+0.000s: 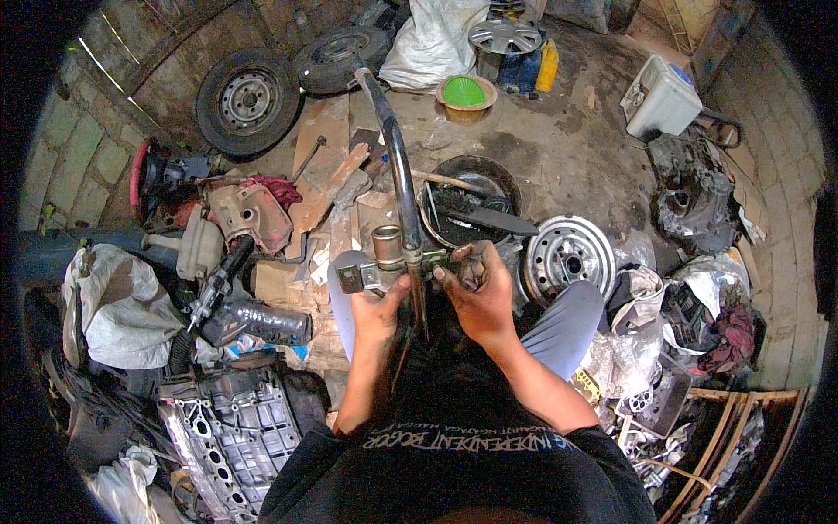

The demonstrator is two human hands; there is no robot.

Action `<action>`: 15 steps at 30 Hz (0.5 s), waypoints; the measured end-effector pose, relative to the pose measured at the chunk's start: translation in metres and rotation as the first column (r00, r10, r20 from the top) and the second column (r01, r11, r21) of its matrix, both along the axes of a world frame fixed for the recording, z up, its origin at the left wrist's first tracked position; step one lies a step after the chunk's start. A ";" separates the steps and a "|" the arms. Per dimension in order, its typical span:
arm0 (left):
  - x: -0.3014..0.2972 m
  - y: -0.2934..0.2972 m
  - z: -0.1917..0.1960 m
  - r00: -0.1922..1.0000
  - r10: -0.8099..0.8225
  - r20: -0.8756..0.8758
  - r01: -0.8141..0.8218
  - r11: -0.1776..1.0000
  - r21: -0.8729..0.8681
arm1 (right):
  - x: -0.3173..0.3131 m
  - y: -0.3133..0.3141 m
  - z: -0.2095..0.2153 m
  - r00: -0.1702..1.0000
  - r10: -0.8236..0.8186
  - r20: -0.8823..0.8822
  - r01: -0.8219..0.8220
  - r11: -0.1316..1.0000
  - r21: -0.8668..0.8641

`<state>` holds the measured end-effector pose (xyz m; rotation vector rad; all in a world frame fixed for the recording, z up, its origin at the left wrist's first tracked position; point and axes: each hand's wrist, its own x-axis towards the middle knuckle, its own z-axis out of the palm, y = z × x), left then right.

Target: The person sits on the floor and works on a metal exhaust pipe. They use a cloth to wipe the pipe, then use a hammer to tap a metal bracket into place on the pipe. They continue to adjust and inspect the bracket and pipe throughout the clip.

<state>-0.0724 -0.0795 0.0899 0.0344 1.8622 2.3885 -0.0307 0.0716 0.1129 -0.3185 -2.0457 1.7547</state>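
As both hands grip it, curved metal bar [397, 166], greasy, bracketed base

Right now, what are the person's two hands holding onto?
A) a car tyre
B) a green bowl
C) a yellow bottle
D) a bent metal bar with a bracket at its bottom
D: both the left hand and the right hand grip the bracket end of the bent metal bar, while the green bowl, tyre and yellow bottle lie far off on the floor.
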 end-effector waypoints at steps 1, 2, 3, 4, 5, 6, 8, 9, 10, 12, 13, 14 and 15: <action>-0.001 -0.001 -0.002 1.000 -0.009 -0.003 0.009 1.000 0.008 | -0.001 0.001 0.000 1.000 0.016 -0.019 -0.016 1.000 0.006; -0.001 -0.001 -0.003 1.000 -0.017 -0.007 0.017 1.000 0.016 | -0.001 0.001 0.000 0.999 0.031 -0.038 -0.031 0.999 0.012; -0.001 -0.001 -0.002 1.000 -0.016 -0.012 0.016 1.000 0.020 | -0.001 0.001 0.000 0.998 0.034 -0.046 -0.035 0.999 -0.019; -0.001 -0.001 -0.002 1.000 -0.014 -0.018 0.015 1.000 0.025 | -0.002 0.000 -0.001 0.998 0.037 -0.054 -0.039 0.998 -0.049; -0.001 -0.001 -0.002 1.000 -0.014 -0.024 0.014 0.999 0.029 | -0.002 -0.001 -0.002 0.997 0.038 -0.062 -0.043 0.996 -0.079; -0.001 -0.002 -0.001 1.000 -0.019 -0.020 0.019 1.000 -0.015 | -0.002 -0.001 -0.001 0.997 0.050 -0.061 -0.054 0.997 -0.060; 0.000 -0.005 0.001 1.000 -0.027 -0.011 0.026 0.994 -0.104 | -0.002 0.000 0.000 0.995 0.077 -0.060 -0.078 0.997 -0.020; 0.001 -0.004 0.001 1.000 -0.028 -0.012 0.027 0.997 -0.072 | -0.001 0.002 0.004 0.994 0.098 -0.044 -0.098 0.995 0.010; 0.002 -0.003 0.001 0.999 -0.030 -0.013 0.029 0.999 -0.040 | 0.000 0.006 0.009 0.993 0.119 -0.028 -0.118 0.992 0.039; 0.003 -0.002 0.002 0.999 -0.038 -0.020 0.038 0.999 -0.013 | 0.001 0.009 0.011 0.988 0.150 -0.018 -0.149 0.988 0.050; 0.003 -0.003 0.003 0.999 -0.043 -0.026 0.043 0.999 -0.019 | 0.000 0.009 0.009 0.986 0.164 -0.025 -0.163 0.986 0.031; 0.003 -0.003 0.004 0.998 -0.047 -0.032 0.046 0.999 -0.025 | 0.000 0.009 0.008 0.983 0.180 -0.033 -0.179 0.984 0.012; 0.004 -0.002 0.005 0.998 -0.035 -0.045 0.034 0.999 -0.018 | 0.000 0.009 0.011 0.983 0.182 -0.017 -0.182 0.983 0.007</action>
